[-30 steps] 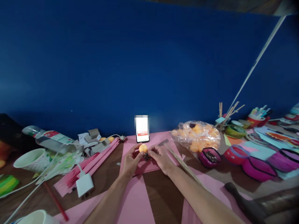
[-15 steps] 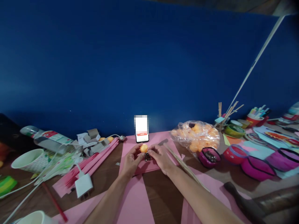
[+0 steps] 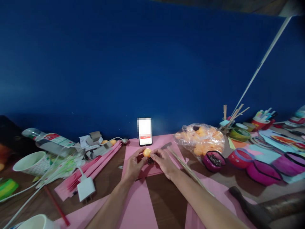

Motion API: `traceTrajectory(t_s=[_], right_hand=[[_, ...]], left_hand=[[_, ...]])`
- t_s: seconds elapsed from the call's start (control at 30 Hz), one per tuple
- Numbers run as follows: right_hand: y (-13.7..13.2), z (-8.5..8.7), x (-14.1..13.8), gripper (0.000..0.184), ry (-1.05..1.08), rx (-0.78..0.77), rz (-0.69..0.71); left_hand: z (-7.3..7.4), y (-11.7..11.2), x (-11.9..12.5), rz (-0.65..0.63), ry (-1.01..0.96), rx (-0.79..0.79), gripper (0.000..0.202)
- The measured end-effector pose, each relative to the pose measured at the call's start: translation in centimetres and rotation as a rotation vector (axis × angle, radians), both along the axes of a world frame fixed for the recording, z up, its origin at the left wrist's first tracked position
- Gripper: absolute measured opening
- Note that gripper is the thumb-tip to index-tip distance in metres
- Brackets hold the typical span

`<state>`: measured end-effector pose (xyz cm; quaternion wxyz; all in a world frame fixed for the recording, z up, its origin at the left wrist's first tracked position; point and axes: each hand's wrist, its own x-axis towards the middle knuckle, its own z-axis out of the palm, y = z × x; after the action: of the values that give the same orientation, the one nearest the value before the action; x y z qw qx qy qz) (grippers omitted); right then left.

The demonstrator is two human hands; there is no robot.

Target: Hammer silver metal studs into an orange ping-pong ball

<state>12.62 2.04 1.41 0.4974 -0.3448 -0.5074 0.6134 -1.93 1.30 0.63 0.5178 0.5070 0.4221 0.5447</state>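
Note:
Over the pink paper [image 3: 133, 149], an orange ping-pong ball [image 3: 147, 152] is held up in the middle. My left hand [image 3: 135, 163] pinches it from the left between thumb and fingers. My right hand [image 3: 164, 160] comes in from the other side, its fingertips pressed together against the ball's lower right. Anything small between those fingertips is too tiny to name. Just below the ball lies a small dark, glinting heap [image 3: 151, 161], partly covered by the hands. A phone [image 3: 145, 140] with a bright screen stands behind, near the blue wall.
On the right are a clear bag of orange balls [image 3: 200, 138], a purple bowl of small metal bits [image 3: 214, 160], thin sticks [image 3: 188, 168] and a hammer [image 3: 264, 206]. A white charger [image 3: 85, 189], a plastic bottle [image 3: 51, 141] and a paper cup [image 3: 32, 162] occupy the left.
The ball has turned or shifted slightly between my fingers. My right fingertips sit a touch lower against it. Otherwise both hands stay in the same place.

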Motion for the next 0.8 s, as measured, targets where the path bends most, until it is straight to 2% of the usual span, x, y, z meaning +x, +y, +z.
traceTrajectory(t_s=[0.47,0.8], right_hand=[[-0.18,0.4,0.06,0.022,-0.01,-0.029,0.018],[-0.02,-0.13,-0.04,0.024,0.011,-0.008,0.042]], left_hand=[[0.33,-0.27,0.05,-0.038,-0.035,0.005,0.051],[0.32,-0.3,-0.07,-0.047,-0.032,0.004,0.049]])
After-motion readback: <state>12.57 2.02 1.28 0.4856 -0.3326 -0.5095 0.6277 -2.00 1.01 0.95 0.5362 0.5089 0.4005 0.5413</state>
